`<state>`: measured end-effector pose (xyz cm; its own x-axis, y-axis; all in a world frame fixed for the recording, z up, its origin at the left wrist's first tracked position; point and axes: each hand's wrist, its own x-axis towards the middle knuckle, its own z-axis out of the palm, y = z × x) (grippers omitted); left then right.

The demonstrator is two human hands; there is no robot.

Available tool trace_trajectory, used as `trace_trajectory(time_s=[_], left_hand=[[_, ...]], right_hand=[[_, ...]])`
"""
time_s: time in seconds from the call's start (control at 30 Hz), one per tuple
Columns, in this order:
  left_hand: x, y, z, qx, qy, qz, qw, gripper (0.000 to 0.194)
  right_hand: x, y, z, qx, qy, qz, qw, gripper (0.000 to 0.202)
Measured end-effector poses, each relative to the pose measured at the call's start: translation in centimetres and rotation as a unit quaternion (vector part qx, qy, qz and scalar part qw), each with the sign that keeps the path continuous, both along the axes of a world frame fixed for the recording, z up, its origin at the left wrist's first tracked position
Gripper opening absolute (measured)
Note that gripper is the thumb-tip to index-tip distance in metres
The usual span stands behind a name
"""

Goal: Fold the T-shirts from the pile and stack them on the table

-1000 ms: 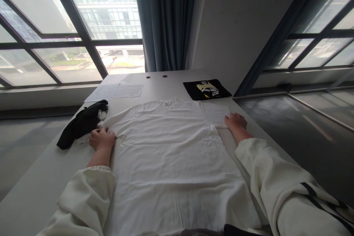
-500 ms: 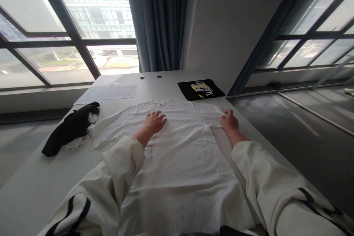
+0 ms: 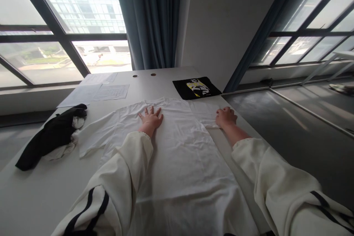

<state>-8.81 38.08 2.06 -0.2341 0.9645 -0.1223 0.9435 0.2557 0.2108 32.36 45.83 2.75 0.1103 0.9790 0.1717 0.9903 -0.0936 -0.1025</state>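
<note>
A white T-shirt (image 3: pixel 182 155) lies spread on the table, its collar at the far end and its hem toward me. My left hand (image 3: pixel 151 118) rests flat on the upper chest below the collar, fingers spread. At the end of the right sleeve, my right hand (image 3: pixel 226 117) is closed, with the sleeve edge pinched in its curled fingers. Light wrinkles run across the shirt's body. The left sleeve (image 3: pixel 96 129) lies stretched out toward a dark bundle of cloth.
The black and off-white clothing bundle (image 3: pixel 52 132) lies on the white table (image 3: pixel 155 85) at left. A folded black garment with a yellow and white print (image 3: pixel 197 87) is at the far right. Paper sheets (image 3: pixel 110 92) lie at the far left, near two round cable holes.
My left hand has flattened and spread its fingers on the shirt. My right hand still has the sleeve end. The view has shifted slightly, moving the scene leftward.
</note>
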Motion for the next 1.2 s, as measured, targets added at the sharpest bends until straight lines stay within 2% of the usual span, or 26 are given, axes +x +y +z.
trace_trajectory(time_s=[0.03, 0.1, 0.17, 0.2, 0.3, 0.37, 0.43, 0.57, 0.67, 0.8, 0.9, 0.97, 1.07, 1.2], left_hand=[[0.0, 0.0, -0.1, 0.004, -0.002, 0.0, 1.0, 0.07], [0.1, -0.1, -0.3, 0.021, -0.003, -0.002, 1.0, 0.069], [0.4, -0.2, -0.5, 0.058, 0.006, 0.015, 0.998, 0.067], [0.6, -0.3, -0.7, 0.08, 0.013, 0.042, 0.996, 0.067], [0.5, -0.1, -1.0, 0.102, 0.018, 0.167, 0.981, 0.072], [-0.5, 0.2, -1.1, 0.079, 0.01, 0.208, 0.975, 0.076], [-2.6, 0.5, -1.0, 0.06, 0.008, 0.203, 0.977, 0.077], [-8.2, 0.4, -0.7, 0.037, 0.015, 0.182, 0.983, 0.073], [-10.7, 0.1, -0.7, 0.037, 0.022, 0.171, 0.984, 0.071], [-10.6, 0.0, -0.9, 0.092, 0.056, 0.168, 0.98, 0.064], [-9.9, 0.0, -0.8, 0.133, 0.084, 0.147, 0.977, 0.06], [-9.8, 0.1, -0.5, 0.106, 0.071, 0.127, 0.984, 0.061], [-10.0, -0.1, 0.0, 0.049, 0.042, 0.109, 0.992, 0.062], [-10.1, -0.2, 0.3, 0.054, 0.038, 0.116, 0.991, 0.059]], right_hand=[[-1.3, 0.1, 0.7, 0.012, -0.013, 0.026, 1.0, 0.042], [-5.4, 0.2, 1.9, 0.039, -0.024, 0.133, 0.99, 0.048], [-10.8, 0.1, 2.2, 0.029, -0.022, 0.253, 0.967, 0.054], [-13.7, 0.0, 2.1, 0.007, -0.016, 0.286, 0.958, 0.056], [-20.6, -0.5, 0.6, -0.097, -0.003, 0.295, 0.95, 0.066], [-22.9, -0.4, -0.5, -0.143, 0.009, 0.268, 0.953, 0.075], [-23.4, 0.2, -1.3, -0.155, 0.015, 0.244, 0.957, 0.08], [-21.4, 2.3, -2.0, -0.149, 0.01, 0.227, 0.962, 0.081], [-20.5, 3.3, -2.3, -0.134, 0.008, 0.213, 0.968, 0.082], [-22.1, 3.6, -2.5, -0.11, 0.01, 0.188, 0.976, 0.076], [-24.2, 3.9, -2.3, -0.063, 0.0, 0.242, 0.968, 0.071], [-25.2, 4.2, -2.2, -0.063, 0.011, 0.256, 0.965, 0.071], [-25.4, 4.5, -2.3, -0.111, 0.032, 0.232, 0.966, 0.073], [-24.0, 4.2, -2.2, -0.131, 0.022, 0.265, 0.955, 0.074]])
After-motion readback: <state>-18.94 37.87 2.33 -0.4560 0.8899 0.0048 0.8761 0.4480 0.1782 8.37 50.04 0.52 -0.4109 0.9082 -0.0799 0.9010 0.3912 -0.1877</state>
